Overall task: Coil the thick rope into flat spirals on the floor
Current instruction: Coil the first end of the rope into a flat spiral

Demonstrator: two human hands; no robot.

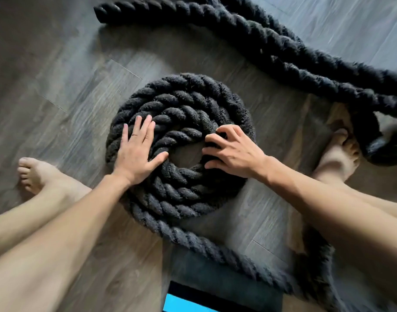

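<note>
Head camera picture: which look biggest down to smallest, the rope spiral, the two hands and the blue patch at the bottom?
1. Rope spiral, by far largest.
2. Left hand and right hand: about alike, not ranked.
3. Blue patch, smallest as shown, but cut off by the frame edge.

Dark plank floor (57, 75); black rope (181, 104) lies on it in a flat spiral at centre; loose length (238, 25) across top; tail runs off lower right; left foot (35, 174), right foot (337, 154) either side.

One rope (181, 104), two hands (136, 154) (233, 152), two feet (35, 174) (337, 158)
</note>
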